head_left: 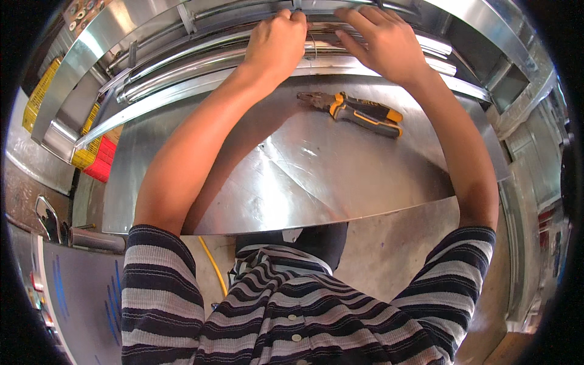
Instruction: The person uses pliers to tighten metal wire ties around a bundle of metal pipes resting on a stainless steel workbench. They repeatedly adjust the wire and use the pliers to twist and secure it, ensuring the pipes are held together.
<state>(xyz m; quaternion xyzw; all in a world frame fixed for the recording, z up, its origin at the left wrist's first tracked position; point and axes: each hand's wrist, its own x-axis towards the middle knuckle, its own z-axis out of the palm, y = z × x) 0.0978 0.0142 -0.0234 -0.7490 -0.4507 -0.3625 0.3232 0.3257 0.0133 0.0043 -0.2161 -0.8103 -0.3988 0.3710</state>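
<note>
My left hand (277,47) is closed at the far side of the metal sheet, over a bundle of shiny metal tubes (201,66). What its fingers pinch is hidden from me. Just right of it, a thin wire (314,47) curves down across the tubes. Over the same bundle, my right hand (389,47) has its thumb and fingers apart and holds nothing I can see. Between my forearms, combination pliers (365,114) with black and orange handles lie on the sheet (274,158), jaws pointing left.
A metal frame (67,82) surrounds the tubes at the far side and left. Yellow and red perforated pieces (100,159) stand at the left. The sheet's near edge faces my body, and a yellow cable (213,264) runs along the floor below.
</note>
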